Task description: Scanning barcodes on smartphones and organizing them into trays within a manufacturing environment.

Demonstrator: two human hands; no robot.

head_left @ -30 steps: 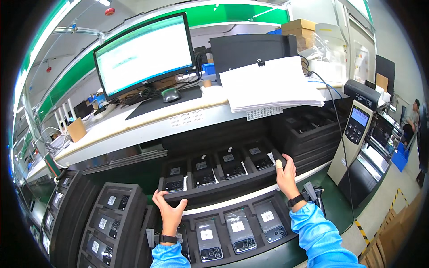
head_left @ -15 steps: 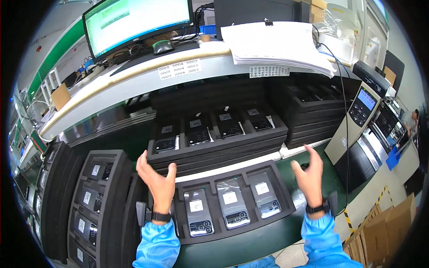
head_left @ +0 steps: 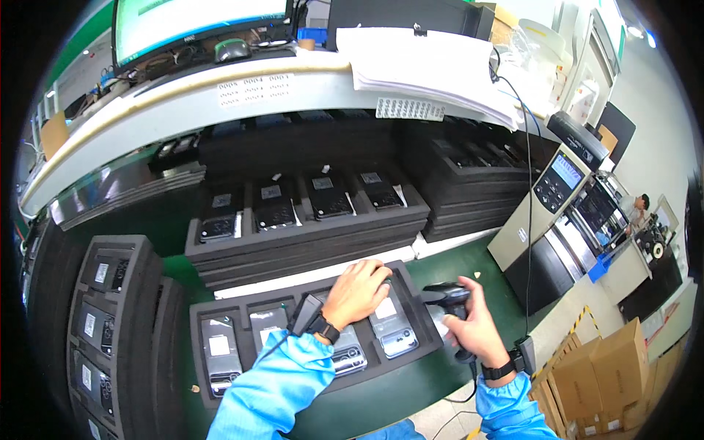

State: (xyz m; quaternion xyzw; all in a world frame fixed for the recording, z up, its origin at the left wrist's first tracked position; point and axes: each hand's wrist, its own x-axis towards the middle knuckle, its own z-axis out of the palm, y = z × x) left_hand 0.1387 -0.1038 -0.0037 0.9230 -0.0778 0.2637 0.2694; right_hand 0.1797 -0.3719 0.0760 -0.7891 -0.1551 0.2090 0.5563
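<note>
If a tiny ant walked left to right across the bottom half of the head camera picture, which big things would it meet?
Side tray near the left edge → flat black tray holding phones → black handheld device in the right grip → cardboard box.

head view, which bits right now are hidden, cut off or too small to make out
In the head view:
Third phone from left in near tray: upper part, covered by left hand.
Second phone: lower end, behind left sleeve.
Scanner: grip, partly covered by right hand.
Monitor: top, cut off by upper edge.
Background person: any held item, too small.
</note>
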